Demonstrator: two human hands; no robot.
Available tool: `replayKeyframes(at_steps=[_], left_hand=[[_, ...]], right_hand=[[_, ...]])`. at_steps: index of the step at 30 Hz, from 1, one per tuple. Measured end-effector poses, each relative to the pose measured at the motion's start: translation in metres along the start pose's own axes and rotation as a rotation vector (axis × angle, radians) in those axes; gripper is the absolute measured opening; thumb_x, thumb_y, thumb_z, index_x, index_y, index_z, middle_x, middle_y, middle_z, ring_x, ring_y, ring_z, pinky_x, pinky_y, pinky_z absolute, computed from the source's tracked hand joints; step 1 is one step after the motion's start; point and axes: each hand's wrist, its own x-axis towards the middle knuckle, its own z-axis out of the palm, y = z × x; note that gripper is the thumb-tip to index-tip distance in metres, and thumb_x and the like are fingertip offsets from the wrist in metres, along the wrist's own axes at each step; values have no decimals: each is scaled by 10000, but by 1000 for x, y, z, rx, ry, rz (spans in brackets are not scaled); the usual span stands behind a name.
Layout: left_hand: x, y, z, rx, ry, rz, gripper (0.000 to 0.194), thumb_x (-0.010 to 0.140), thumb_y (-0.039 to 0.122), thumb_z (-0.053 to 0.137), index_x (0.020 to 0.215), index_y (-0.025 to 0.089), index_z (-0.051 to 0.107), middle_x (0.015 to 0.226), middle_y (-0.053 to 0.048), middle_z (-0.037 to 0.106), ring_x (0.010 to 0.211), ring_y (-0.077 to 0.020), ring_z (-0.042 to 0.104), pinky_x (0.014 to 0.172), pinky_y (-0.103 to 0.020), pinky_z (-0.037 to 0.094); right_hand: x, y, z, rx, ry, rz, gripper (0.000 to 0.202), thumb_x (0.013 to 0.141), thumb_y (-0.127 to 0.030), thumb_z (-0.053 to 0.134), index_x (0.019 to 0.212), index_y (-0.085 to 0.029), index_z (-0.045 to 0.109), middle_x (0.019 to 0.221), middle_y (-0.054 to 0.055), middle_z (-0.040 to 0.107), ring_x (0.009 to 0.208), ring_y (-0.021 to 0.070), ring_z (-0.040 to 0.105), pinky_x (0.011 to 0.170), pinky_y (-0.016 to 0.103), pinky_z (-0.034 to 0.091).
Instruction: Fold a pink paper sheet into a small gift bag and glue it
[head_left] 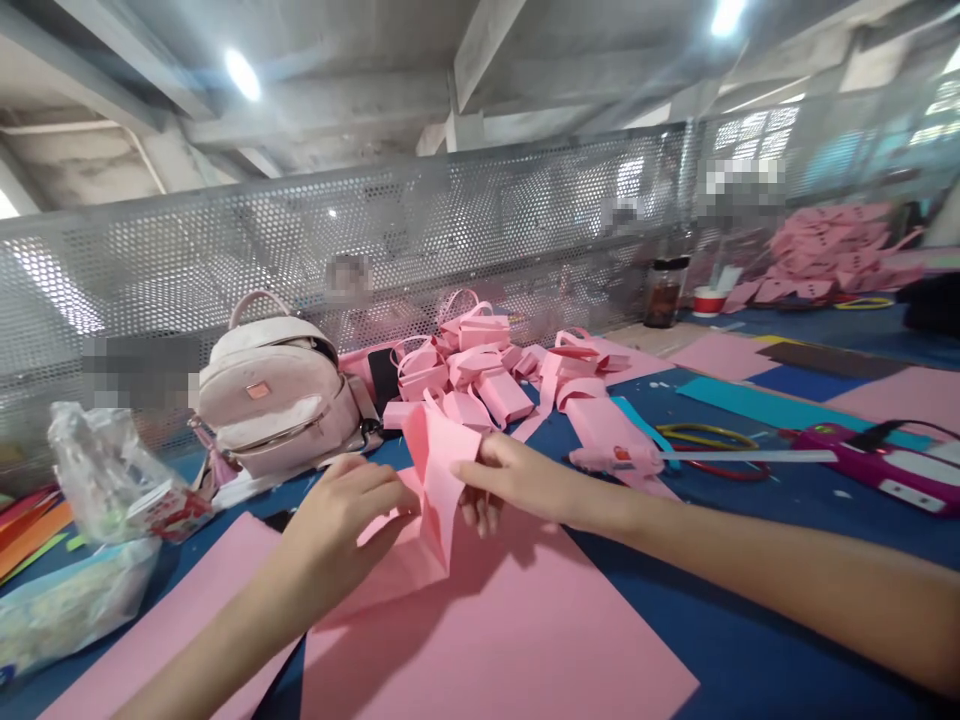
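Observation:
Between my hands, a partly folded piece of pink paper (pixel 444 470) stands up with its flaps open. My left hand (pixel 349 520) holds its left side, the thumb and fingers bent around the paper edge. On the right side, my right hand (pixel 495 480) pinches the upright flap, with the thumb in front and the other fingers curled below. Under both hands lies a large flat pink sheet (pixel 510 640). A pink glue gun (pixel 619 458) with a long white stick in its back rests just right of my right hand.
Behind the hands is a heap of pink paper pieces (pixel 487 365), with a pale backpack (pixel 277 390) to its left. Plastic bags (pixel 97 480) lie far left. A purple power strip (pixel 885 470) and coloured sheets are at right.

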Motion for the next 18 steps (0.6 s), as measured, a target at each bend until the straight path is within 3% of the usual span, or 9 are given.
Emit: replayKeyframes(at_steps=[4, 9, 12, 15, 18], left_hand=[[-6, 0, 5, -50, 31, 58, 193, 933, 85, 538, 1050, 235, 571, 980, -21, 696, 859, -203, 609, 774, -315, 428], [-4, 4, 4, 166, 202, 64, 455, 918, 165, 610, 1351, 214, 477, 1331, -163, 498, 1201, -328, 477, 998, -477, 374], [1, 5, 4, 218, 242, 147, 489, 900, 151, 649, 1357, 251, 507, 1404, -170, 432, 1301, -335, 419, 1102, -529, 278], [1, 3, 8, 237, 267, 222, 417, 915, 140, 644, 1303, 273, 567, 1367, -150, 506, 1320, -301, 436, 1144, -531, 215], [-4, -2, 16, 243, 318, 248, 334, 939, 125, 618, 1246, 257, 612, 1301, -132, 599, 1270, -255, 505, 1165, -516, 171]], right_hand=[[7, -4, 3, -28, 9, -39, 309, 941, -323, 540, 716, -129, 623, 624, 21, 662, 462, 86, 592, 493, 190, 490], [7, -8, 15, -88, -82, -150, 418, 922, -526, 586, 766, -143, 646, 728, 40, 703, 646, 131, 658, 586, 217, 485], [5, -11, 22, -125, -105, -227, 356, 972, -394, 527, 758, -150, 673, 777, 45, 715, 778, 162, 671, 723, 267, 505], [5, -11, 22, -121, -84, -234, 262, 939, -187, 484, 784, -152, 692, 807, 42, 714, 843, 177, 676, 764, 285, 512], [5, -7, 17, -90, -65, -217, 250, 927, -161, 458, 937, -145, 707, 963, 69, 724, 961, 196, 674, 827, 313, 521]])
